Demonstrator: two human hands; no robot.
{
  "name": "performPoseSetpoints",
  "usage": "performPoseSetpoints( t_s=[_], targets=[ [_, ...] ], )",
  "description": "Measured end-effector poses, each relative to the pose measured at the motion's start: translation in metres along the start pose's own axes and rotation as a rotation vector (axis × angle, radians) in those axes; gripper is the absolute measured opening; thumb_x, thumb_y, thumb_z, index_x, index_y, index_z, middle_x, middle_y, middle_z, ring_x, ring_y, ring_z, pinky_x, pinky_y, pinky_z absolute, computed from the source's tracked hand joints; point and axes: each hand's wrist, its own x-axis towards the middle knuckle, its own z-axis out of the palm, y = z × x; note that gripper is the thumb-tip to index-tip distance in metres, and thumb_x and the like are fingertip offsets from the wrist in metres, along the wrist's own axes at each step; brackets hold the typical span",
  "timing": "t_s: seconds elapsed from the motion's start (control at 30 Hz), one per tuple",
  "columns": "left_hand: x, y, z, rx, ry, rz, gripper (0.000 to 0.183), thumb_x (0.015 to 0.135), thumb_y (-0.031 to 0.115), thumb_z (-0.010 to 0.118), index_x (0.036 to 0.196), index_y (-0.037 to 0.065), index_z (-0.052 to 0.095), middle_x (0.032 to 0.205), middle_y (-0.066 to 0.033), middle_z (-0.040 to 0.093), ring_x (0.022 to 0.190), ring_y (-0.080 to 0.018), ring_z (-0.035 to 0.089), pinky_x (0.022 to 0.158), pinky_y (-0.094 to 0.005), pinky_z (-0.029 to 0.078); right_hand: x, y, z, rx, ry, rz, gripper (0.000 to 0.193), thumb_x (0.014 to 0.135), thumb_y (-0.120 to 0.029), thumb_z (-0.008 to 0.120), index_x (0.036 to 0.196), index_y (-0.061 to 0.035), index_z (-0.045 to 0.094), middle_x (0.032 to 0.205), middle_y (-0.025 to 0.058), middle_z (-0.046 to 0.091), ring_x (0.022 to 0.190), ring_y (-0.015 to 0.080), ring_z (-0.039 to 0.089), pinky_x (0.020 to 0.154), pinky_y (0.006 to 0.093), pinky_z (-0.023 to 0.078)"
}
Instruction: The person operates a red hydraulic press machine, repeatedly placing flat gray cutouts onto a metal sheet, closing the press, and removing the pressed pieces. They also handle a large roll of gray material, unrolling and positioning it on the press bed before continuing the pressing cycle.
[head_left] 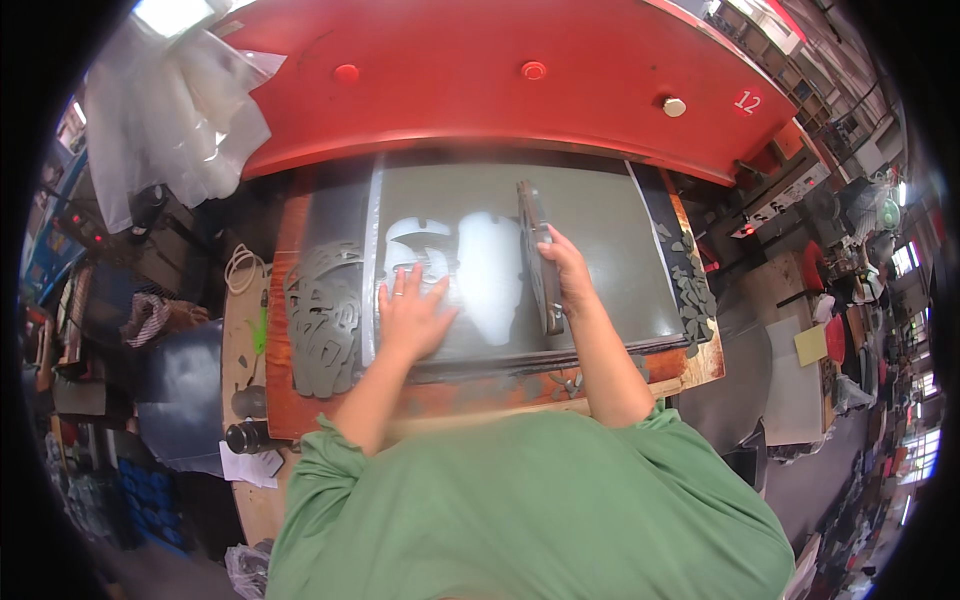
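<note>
My left hand (412,315) lies flat with fingers spread on a grey-green sheet (600,270), at the lower edge of a pale curved shape (420,238). In my right hand (566,268) is a long, narrow metal cutting die (536,265), stood on edge, thumb and fingers gripping its right side. Left of the die is a larger pale shape (490,280), rather like a shoe sole; whether these pale shapes are cut-outs or glare, I cannot tell. Grey leftover pieces with curved holes (325,320) are piled left of the sheet.
A red press beam (450,80) with round buttons spans the far side. Small grey scraps (690,290) lie along the right edge. Clear plastic (180,120) hangs at the far left. A black bottle (248,436) lies at the near left; a control box (795,195) stands right.
</note>
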Motion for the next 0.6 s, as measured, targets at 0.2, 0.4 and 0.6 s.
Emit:
performPoseSetpoints(
  t_s=[0.2,0.4,0.6],
  targets=[
    [0.047,0.062,-0.022,-0.214,-0.075,0.046,0.052,0.079,0.049,0.072,0.104,0.004,0.068,0.111,-0.0202,0.063,0.105,-0.0353,0.061,0.092,-0.0456,0.047,0.0,0.015,-0.026,0.251,-0.083,0.058,0.077,0.082,-0.022,0.065,0.149,-0.0004,0.033,0.13,0.0169,0.055,0.111,0.0259,0.059,0.092,0.039,0.051],
    [0.082,0.125,0.032,-0.974,-0.091,-0.113,0.049,0.093,0.043,0.064,0.113,0.002,0.047,0.092,-0.0091,0.058,0.075,-0.0165,0.058,0.067,-0.0309,0.051,0.007,0.014,-0.032,0.257,-0.101,0.065,0.078,0.082,-0.021,0.065,0.149,0.0006,0.032,0.131,0.0185,0.053,0.116,0.0259,0.056,0.095,0.0385,0.049],
    [0.099,0.116,0.001,-0.853,-0.049,-0.028,0.027,0.101,0.027,0.053,0.098,0.0,0.058,0.081,-0.0061,0.063,0.072,-0.0138,0.06,0.068,-0.0304,0.052,0.002,-0.039,-0.033,0.276,-0.079,0.029,0.058,0.082,-0.016,0.062,0.135,0.0006,0.047,0.106,0.0091,0.064,0.087,0.0163,0.064,0.076,0.0296,0.055]
  ],
)
